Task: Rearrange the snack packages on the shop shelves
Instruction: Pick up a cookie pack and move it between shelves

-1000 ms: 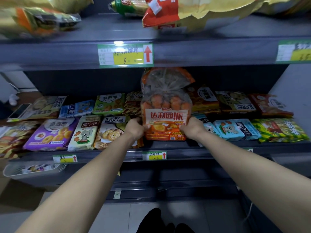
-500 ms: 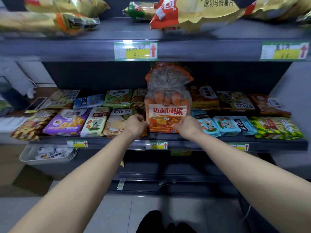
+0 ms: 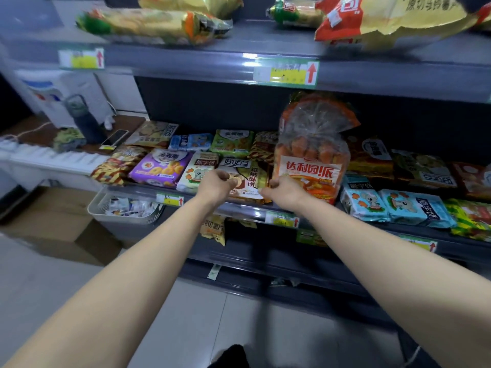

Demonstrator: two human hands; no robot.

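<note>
A tall orange bag of cakes [image 3: 310,166] stands upright on the middle shelf [image 3: 239,208], and neither hand holds it. Just left of it lies a gold-and-brown cookie pack [image 3: 249,179]. My left hand [image 3: 218,184] hovers over that pack's left part with its fingers curled and nothing in them. My right hand [image 3: 283,191] is at the pack's right edge, beside the orange bag's lower left corner, with its fingers curled round that edge. Flat snack packs fill the shelf on both sides: a purple one [image 3: 159,168] and blue bear packs [image 3: 398,205].
The upper shelf [image 3: 186,62] carries large yellow chip bags [image 3: 385,19] that overhang its front. A grey basket [image 3: 125,208] of small packets hangs below the middle shelf at the left. Further left, a side counter holds a dark bottle [image 3: 82,118] and a phone [image 3: 114,138].
Both hands let go of the orange bag, which now stands alone, and moved left to the cookie pack. The view swung left and came closer to the shelf.
</note>
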